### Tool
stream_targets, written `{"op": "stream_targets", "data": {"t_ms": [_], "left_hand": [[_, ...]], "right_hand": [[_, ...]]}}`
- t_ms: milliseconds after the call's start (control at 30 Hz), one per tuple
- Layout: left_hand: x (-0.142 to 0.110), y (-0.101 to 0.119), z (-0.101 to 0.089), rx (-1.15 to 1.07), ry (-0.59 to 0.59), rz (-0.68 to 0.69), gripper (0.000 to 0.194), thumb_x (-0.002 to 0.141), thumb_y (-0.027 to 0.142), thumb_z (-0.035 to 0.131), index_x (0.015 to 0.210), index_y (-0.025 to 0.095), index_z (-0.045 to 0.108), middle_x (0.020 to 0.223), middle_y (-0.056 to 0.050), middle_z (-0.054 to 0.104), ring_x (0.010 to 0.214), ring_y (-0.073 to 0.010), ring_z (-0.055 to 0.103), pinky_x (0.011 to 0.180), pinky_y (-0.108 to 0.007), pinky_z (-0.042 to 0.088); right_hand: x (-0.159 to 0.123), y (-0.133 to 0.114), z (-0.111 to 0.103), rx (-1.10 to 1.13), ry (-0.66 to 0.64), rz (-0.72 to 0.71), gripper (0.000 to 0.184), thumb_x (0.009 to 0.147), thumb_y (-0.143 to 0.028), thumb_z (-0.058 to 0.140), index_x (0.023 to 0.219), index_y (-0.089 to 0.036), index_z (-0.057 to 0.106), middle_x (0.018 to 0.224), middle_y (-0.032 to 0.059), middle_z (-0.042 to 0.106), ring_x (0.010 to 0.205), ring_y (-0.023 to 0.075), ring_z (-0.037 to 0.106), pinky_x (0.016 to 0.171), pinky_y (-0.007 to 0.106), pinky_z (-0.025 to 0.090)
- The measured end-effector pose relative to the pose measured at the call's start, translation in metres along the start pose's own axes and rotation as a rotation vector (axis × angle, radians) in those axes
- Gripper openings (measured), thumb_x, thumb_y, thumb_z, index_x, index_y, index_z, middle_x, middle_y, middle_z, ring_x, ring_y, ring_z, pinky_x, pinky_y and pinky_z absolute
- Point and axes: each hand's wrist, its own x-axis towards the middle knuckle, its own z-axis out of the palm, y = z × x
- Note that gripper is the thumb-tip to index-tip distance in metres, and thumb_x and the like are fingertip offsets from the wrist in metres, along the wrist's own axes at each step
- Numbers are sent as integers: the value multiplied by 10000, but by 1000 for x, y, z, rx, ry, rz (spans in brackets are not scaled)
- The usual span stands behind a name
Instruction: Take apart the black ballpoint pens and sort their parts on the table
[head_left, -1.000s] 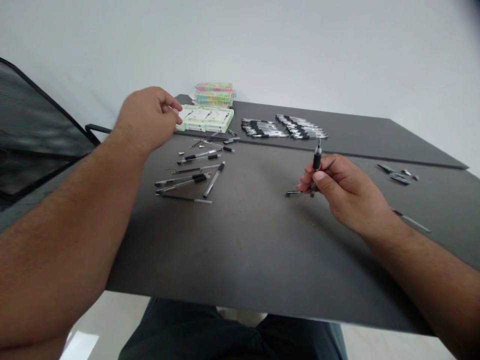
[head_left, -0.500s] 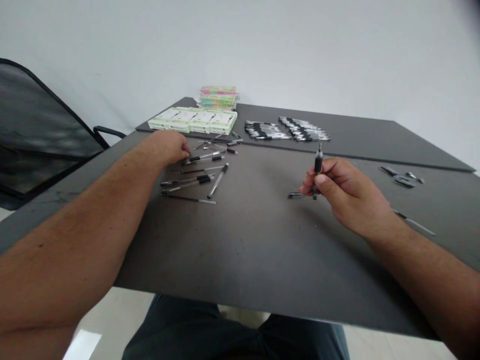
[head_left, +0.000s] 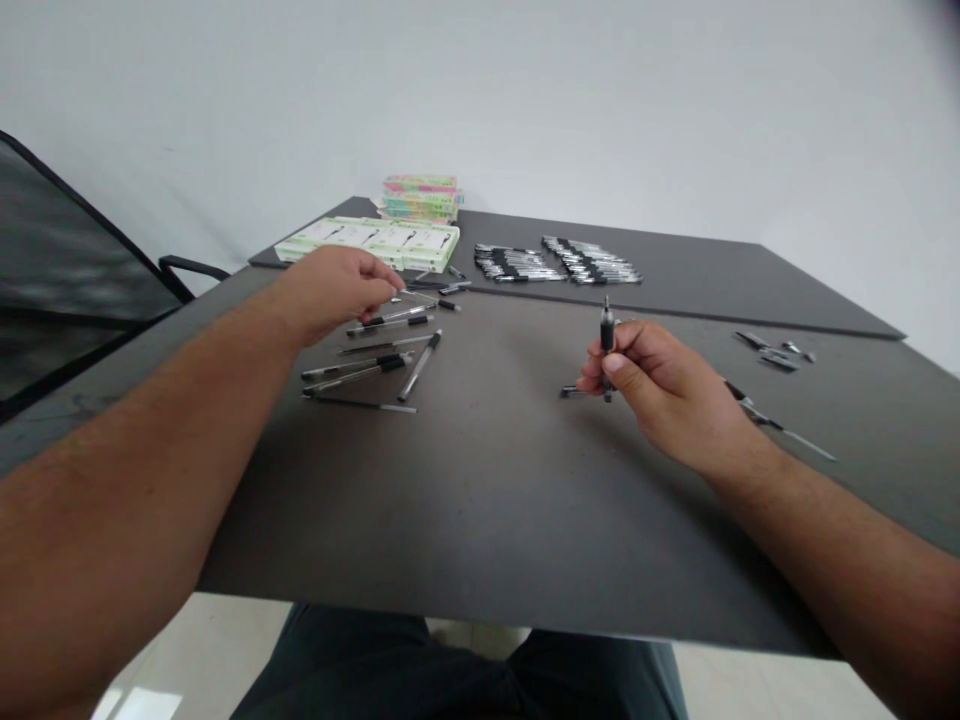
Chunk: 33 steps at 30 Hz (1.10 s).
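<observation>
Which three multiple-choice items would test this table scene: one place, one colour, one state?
1. Where are the stacked multicoloured boxes?
A) Behind the green-and-white boxes
B) On the chair
C) On the floor

2. What colour is the grip of the pen in the right hand?
A) Red
B) Blue
C) Black

3. How is that pen held?
A) Flat under the palm
B) Upright between thumb and fingers
C) Standing in a box

Answers:
1: A, the stack sits on the table beyond the green-and-white boxes.
2: C, the grip shows black above the fingers.
3: B, the pen stands upright in the fingers.
</observation>
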Motion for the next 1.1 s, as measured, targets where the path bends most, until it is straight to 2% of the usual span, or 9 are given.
{"op": "stream_targets", "data": {"t_ms": [67, 133, 233, 333, 400, 500, 600, 700, 1100], "left_hand": [[-16, 18, 18, -353, -116, -20, 179, 758, 274, 798, 923, 205, 816, 645, -6, 594, 583, -153, 528, 595, -321, 451], [-32, 32, 36, -525, -257, -14, 151, 748, 228, 827, 894, 192, 818, 670, -20, 616, 577, -136, 532, 562, -287, 448], [-52, 47, 57, -642, -430, 41, 148, 758, 236, 897, 853, 191, 793, 724, -39, 685, 599, -137, 589, 550, -259, 485], [-66, 54, 74, -693, -513, 118, 197, 785, 255, 947, 872, 182, 786, 736, -39, 723, 612, -132, 624, 556, -236, 514], [-71, 56, 83, -735, -503, 161, 204, 810, 257, 951, 896, 179, 784, 740, -36, 736, 631, -138, 656, 575, -238, 550], [-75, 61, 91, -826, -415, 203, 212, 830, 262, 954, 914, 181, 777, 760, -28, 753, 657, -142, 690, 598, -243, 587], [-78, 67, 91, -913, -323, 221, 242, 809, 264, 980, 905, 180, 774, 777, -18, 762, 677, -136, 703, 617, -237, 605], [-81, 71, 89, -938, -290, 238, 271, 791, 277, 1004, 886, 178, 770, 753, -8, 747, 672, -135, 703, 612, -235, 610], [-90, 73, 91, -643, -242, 348, 145, 903, 307, 883, 964, 218, 787, 794, -14, 811, 637, -155, 743, 641, -273, 604]], "right_hand": [[0, -2, 2, -7, -17, 0, 300, 1176, -552, 649, 1136, -255, 669, 985, 61, 822, 899, 245, 806, 837, 409, 602], [-1, -2, 4, -16, -35, 2, 283, 1174, -536, 646, 1139, -255, 667, 992, 65, 824, 907, 252, 809, 841, 413, 596], [-2, -4, 5, -65, -66, -1, 238, 1176, -489, 634, 1158, -256, 680, 1000, 64, 829, 924, 258, 808, 857, 417, 584], [-3, -7, 5, -128, -92, -24, 177, 1172, -416, 616, 1144, -259, 692, 1006, 55, 830, 928, 251, 795, 862, 407, 575], [-3, -11, 5, -169, -112, -33, 148, 1160, -374, 607, 1122, -260, 694, 1001, 47, 832, 918, 244, 790, 856, 395, 569], [-3, -17, 6, -238, -150, -34, 121, 1131, -329, 602, 1082, -257, 687, 960, 38, 825, 872, 234, 774, 811, 374, 547], [-3, -22, 6, -305, -173, -53, 110, 1103, -305, 606, 1056, -250, 689, 905, 29, 795, 819, 222, 735, 768, 355, 516], [-3, -24, 6, -340, -182, -85, 106, 1084, -280, 606, 1042, -245, 696, 898, 27, 782, 808, 211, 713, 758, 343, 492], [-1, -28, 6, -353, -220, -85, 87, 1059, -245, 626, 1048, -258, 711, 862, 12, 757, 769, 207, 676, 755, 333, 482]]}}
